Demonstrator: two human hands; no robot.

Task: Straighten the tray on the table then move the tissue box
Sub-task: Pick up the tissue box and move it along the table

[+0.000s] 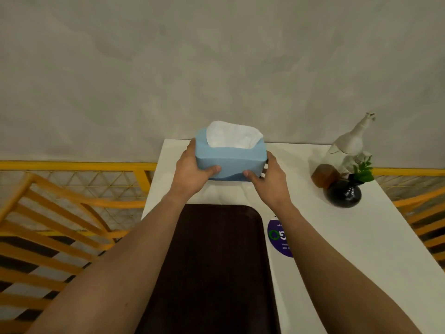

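A light blue tissue box point(230, 159) with white tissue showing at its top is at the far end of the white table point(342, 237), near the wall. My left hand point(192, 168) grips its left side and my right hand point(269, 178) grips its right side, thumbs on the near face. I cannot tell whether the box rests on the table or is lifted. A dark brown tray point(216, 261) lies lengthwise on the table in front of me, its far edge just below the box, sides parallel to the table edges.
At the table's far right stand a black round vase point(343, 194) with a green sprig, a brown faceted object point(325, 175) and a clear bottle point(349, 143). A purple round sticker point(279, 237) lies right of the tray. Yellow chairs point(48, 225) and a yellow railing flank the table.
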